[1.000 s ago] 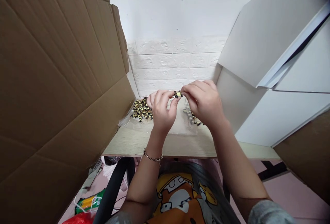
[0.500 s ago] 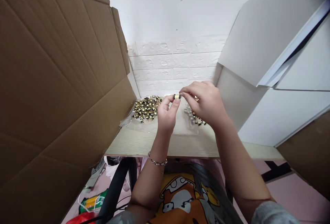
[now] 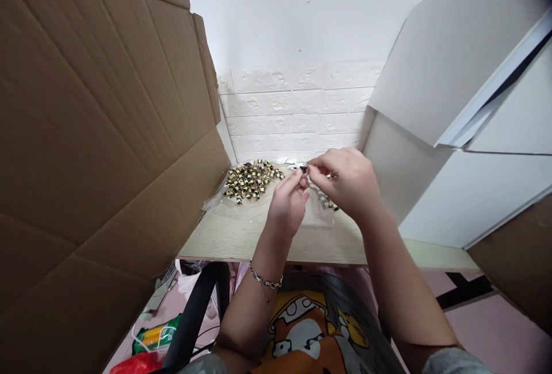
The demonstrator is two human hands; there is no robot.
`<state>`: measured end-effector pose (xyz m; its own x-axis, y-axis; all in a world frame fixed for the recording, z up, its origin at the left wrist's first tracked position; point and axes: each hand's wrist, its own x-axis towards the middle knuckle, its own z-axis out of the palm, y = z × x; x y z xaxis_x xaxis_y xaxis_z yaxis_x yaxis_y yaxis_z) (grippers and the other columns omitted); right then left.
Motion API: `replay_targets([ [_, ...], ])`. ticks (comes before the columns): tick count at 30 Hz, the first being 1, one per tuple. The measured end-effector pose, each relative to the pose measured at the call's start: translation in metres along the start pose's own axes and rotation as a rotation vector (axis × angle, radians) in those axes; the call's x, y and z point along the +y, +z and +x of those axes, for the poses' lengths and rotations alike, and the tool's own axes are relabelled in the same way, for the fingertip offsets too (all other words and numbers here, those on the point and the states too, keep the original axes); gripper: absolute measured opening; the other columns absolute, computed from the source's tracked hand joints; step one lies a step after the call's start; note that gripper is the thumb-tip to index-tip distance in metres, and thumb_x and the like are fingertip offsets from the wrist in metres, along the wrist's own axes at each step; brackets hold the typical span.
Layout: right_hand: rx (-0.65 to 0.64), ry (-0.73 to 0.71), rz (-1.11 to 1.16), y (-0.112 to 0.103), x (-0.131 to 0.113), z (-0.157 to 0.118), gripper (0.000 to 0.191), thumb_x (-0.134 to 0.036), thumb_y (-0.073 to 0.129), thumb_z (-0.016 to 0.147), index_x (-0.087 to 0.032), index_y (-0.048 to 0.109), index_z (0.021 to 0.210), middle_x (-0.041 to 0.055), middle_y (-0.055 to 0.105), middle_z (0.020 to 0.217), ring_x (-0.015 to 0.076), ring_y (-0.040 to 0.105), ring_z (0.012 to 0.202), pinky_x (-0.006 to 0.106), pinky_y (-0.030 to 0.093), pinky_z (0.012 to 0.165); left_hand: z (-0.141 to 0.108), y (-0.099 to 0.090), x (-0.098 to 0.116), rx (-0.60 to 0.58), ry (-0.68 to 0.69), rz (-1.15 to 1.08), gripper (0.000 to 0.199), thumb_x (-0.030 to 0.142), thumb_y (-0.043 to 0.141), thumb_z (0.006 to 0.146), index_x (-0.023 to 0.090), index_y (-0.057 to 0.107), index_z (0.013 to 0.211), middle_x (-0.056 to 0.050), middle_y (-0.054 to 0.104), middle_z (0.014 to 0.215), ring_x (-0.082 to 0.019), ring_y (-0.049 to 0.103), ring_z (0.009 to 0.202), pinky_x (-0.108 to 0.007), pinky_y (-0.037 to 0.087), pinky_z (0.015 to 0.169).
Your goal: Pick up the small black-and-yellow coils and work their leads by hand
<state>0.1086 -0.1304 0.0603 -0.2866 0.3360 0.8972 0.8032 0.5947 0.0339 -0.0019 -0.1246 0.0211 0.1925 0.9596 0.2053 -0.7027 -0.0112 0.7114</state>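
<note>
Between thumb and fingers, my left hand (image 3: 286,204) holds a small coil-like part (image 3: 304,169) with a dark end showing; in the earlier view it has a yellow wrapped middle. My right hand (image 3: 349,181) pinches at the right end of the same part, thumb and forefinger closed; whether a thin lead lies between them is too small to tell. Left of my hands lies a heap of similar yellow-and-black coil parts (image 3: 250,180) on clear plastic. A smaller group of coil parts (image 3: 333,206) is partly hidden behind my right hand.
A clear plastic sheet (image 3: 241,213) covers part of the narrow pale table (image 3: 323,246). A tall cardboard panel (image 3: 107,104) stands on the left, white panels (image 3: 431,190) on the right. Behind is a brick-patterned wall (image 3: 276,104). A black chair armrest (image 3: 202,299) is below left.
My left hand has turned, its fingers now curled beneath the part. The part's yellow middle no longer shows, only a dark end. Both hands have shifted slightly lower in view.
</note>
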Motion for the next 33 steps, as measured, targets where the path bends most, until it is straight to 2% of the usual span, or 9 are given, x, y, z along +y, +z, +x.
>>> replay_targets([
  [6, 0.003, -0.023, -0.040, 0.004, 0.001, -0.005, 0.018, -0.020, 0.044, 0.077, -0.018, 0.057, 0.065, -0.0020, 0.059, 0.059, 0.0092, 0.047, 0.056, 0.024, 0.035, 0.064, -0.004, 0.004, 0.003, -0.006, -0.177, -0.220, 0.012, 0.025, 0.051, 0.075, 0.015, 0.051, 0.069, 0.004, 0.044, 0.059, -0.006, 0.047, 0.060, -0.022, 0.039, 0.065],
  [11, -0.031, -0.041, -0.073, 0.006, 0.002, -0.008, 0.018, -0.021, 0.043, 0.078, -0.019, 0.056, 0.066, -0.0023, 0.058, 0.060, 0.0094, 0.047, 0.056, 0.025, 0.034, 0.064, -0.004, 0.000, 0.003, -0.018, -0.243, -0.252, 0.014, 0.029, 0.051, 0.075, 0.015, 0.053, 0.075, 0.002, 0.050, 0.065, -0.009, 0.052, 0.068, -0.024, 0.040, 0.066],
  [17, -0.004, -0.131, -0.143, 0.010, 0.002, -0.013, 0.018, -0.022, 0.042, 0.080, -0.019, 0.056, 0.070, -0.0015, 0.058, 0.061, 0.0099, 0.048, 0.059, 0.026, 0.032, 0.064, -0.004, -0.002, 0.002, -0.008, -0.313, -0.268, 0.019, 0.034, 0.050, 0.075, 0.016, 0.053, 0.077, 0.000, 0.054, 0.071, -0.011, 0.052, 0.071, -0.024, 0.038, 0.061],
  [21, -0.012, -0.121, -0.192, 0.012, -0.001, -0.016, 0.018, -0.022, 0.042, 0.080, -0.019, 0.056, 0.070, -0.0013, 0.056, 0.061, 0.0105, 0.045, 0.058, 0.026, 0.031, 0.062, -0.004, 0.000, 0.001, 0.034, -0.277, -0.266, 0.018, 0.033, 0.050, 0.075, 0.016, 0.053, 0.075, -0.001, 0.054, 0.069, -0.011, 0.052, 0.069, -0.024, 0.038, 0.062],
  [28, -0.061, -0.086, -0.204, 0.015, -0.005, -0.015, 0.020, -0.023, 0.039, 0.082, -0.018, 0.058, 0.078, 0.0000, 0.057, 0.065, 0.0112, 0.046, 0.061, 0.027, 0.031, 0.062, -0.004, 0.001, -0.006, 0.113, -0.122, -0.248, 0.012, 0.027, 0.049, 0.077, 0.016, 0.054, 0.075, 0.002, 0.055, 0.069, -0.007, 0.051, 0.067, -0.022, 0.037, 0.065],
  [33, -0.073, -0.095, -0.224, 0.017, -0.005, -0.015, 0.019, -0.020, 0.039, 0.082, -0.018, 0.057, 0.077, 0.0000, 0.055, 0.064, 0.0114, 0.042, 0.058, 0.026, 0.030, 0.061, -0.003, 0.000, -0.008, 0.110, -0.127, -0.259, 0.014, 0.028, 0.049, 0.077, 0.016, 0.054, 0.072, 0.002, 0.054, 0.066, -0.007, 0.050, 0.063, -0.021, 0.038, 0.064],
])
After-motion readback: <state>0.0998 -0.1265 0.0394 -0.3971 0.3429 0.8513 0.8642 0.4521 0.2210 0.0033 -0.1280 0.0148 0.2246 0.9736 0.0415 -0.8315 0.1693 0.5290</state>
